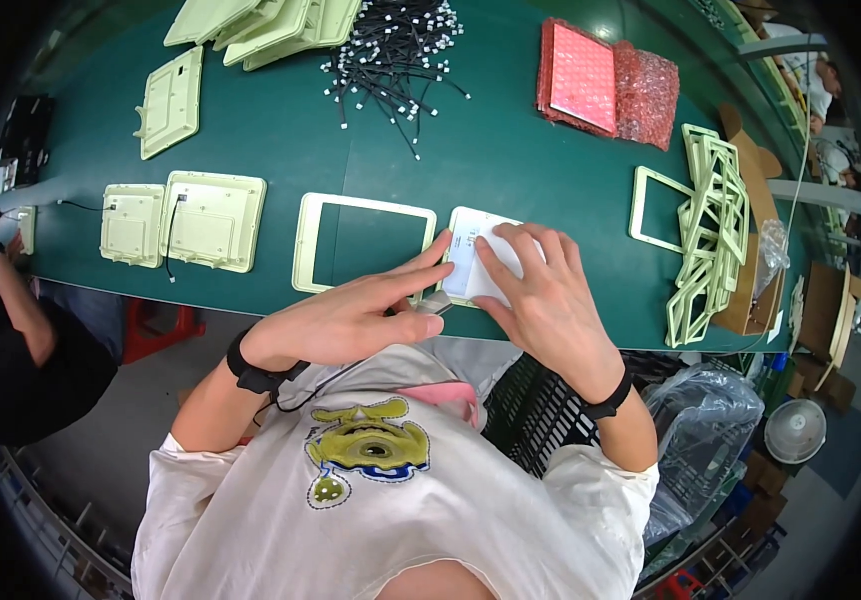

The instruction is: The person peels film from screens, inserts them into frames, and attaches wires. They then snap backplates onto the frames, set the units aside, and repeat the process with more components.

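Green bench: right hand spread on white panel, likely light, fragile; I'd grip edges. Left hand half-curled, hold unclear.

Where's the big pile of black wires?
In the head view, the pile of black wires lies near the top, slightly left of the middle, on the green table, just right of the stacked pale green panels.

A white panel under your right hand, by the near edge of the table.
Your left hand has fingertips at its left side, a grey piece by the thumb. A frame lies just left, cables toward the far edge, a frame pile toward the right edge.
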Demonstrator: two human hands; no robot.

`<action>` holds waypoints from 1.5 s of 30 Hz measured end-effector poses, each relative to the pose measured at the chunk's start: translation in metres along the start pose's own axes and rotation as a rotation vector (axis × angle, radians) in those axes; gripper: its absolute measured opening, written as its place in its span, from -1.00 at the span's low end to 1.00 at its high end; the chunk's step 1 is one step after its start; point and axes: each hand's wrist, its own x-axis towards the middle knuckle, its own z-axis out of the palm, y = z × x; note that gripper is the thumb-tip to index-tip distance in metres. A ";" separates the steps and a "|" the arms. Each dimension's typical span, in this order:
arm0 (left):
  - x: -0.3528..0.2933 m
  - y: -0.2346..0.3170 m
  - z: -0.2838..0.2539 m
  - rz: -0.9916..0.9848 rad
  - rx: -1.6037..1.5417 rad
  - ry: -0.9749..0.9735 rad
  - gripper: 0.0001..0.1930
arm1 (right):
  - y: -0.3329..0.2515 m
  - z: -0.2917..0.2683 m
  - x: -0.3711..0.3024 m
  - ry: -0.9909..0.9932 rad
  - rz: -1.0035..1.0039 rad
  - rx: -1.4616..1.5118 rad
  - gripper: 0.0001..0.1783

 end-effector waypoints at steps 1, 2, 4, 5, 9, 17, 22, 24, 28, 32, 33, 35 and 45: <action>0.000 0.000 0.001 0.001 0.006 0.000 -0.21 | -0.001 0.001 -0.002 -0.005 0.016 -0.014 -0.32; 0.001 0.001 0.002 0.003 0.013 -0.001 -0.21 | -0.003 0.001 -0.003 -0.010 0.033 -0.028 -0.32; 0.001 0.000 0.004 0.003 0.021 0.007 -0.21 | -0.008 -0.001 -0.006 0.010 0.052 -0.021 -0.33; 0.001 -0.001 0.005 0.002 0.028 0.019 -0.21 | -0.011 -0.003 -0.007 0.027 0.066 -0.011 -0.35; 0.001 -0.008 0.003 0.022 0.042 0.037 -0.29 | -0.029 -0.006 -0.029 0.069 0.144 -0.063 -0.36; -0.001 0.003 0.007 0.008 -0.003 0.062 -0.30 | -0.038 -0.001 -0.041 0.026 0.145 -0.088 -0.30; -0.020 0.022 0.018 0.137 0.001 0.434 -0.27 | -0.056 -0.031 -0.025 0.239 0.122 0.444 -0.10; -0.023 0.025 0.023 0.189 0.141 0.588 -0.25 | -0.076 -0.015 -0.017 0.237 0.120 0.748 -0.04; -0.020 0.021 0.021 0.260 0.407 0.871 -0.16 | -0.094 0.013 0.004 0.137 0.253 1.445 0.13; -0.033 0.011 0.007 0.302 0.434 0.832 -0.03 | -0.092 0.011 0.013 0.067 0.334 1.448 0.18; -0.038 0.010 0.003 0.340 0.467 0.765 0.02 | -0.084 0.004 0.013 0.080 0.230 1.292 0.16; -0.045 0.009 -0.004 0.384 0.491 0.696 0.07 | -0.077 -0.010 0.016 0.090 0.132 1.128 0.13; -0.051 0.044 -0.004 0.387 1.082 0.276 0.27 | -0.083 -0.038 0.031 -0.054 -0.240 0.237 -0.26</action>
